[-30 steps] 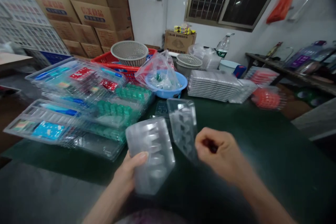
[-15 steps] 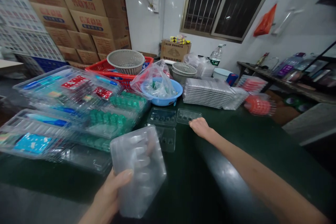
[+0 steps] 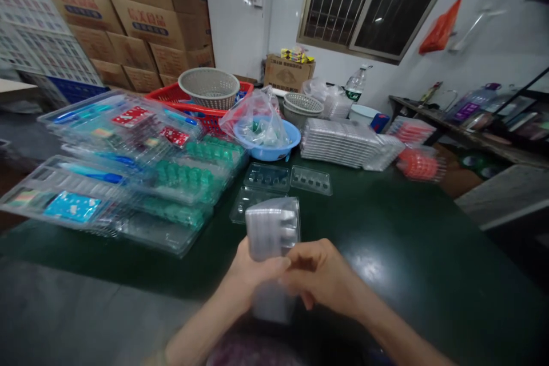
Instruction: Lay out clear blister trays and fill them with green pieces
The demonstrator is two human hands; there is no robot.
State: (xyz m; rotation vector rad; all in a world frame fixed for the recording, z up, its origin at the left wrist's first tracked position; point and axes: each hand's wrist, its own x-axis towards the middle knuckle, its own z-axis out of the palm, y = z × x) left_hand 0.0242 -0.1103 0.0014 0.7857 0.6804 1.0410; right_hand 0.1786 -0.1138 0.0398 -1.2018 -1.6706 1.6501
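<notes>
My left hand (image 3: 253,274) is wrapped round a stack of clear plastic trays (image 3: 268,234), held on edge close in front of me. At the stack's right side my right hand (image 3: 317,274) is closed, with thumb and fingers pinching at the edge of the trays; blur hides whether one sheet is parted from the rest. Beyond the hands, a single clear tray (image 3: 311,180) lies flat on the dark green table (image 3: 386,240). Beside it is another tray (image 3: 266,176), and a third tray (image 3: 246,203) lies nearer, partly behind the held stack.
To the left rise piled clear cases (image 3: 128,166) with blue, red and green contents. Behind the loose trays stand a blue basin (image 3: 270,151) with plastic bags, a red basket (image 3: 210,120), a grey colander (image 3: 210,88) and stacked clear packaging (image 3: 338,146).
My right hand has left the far right tray, which stays on the table, and come back to the held stack. My left hand has moved right and turned the stack more edge-on.
</notes>
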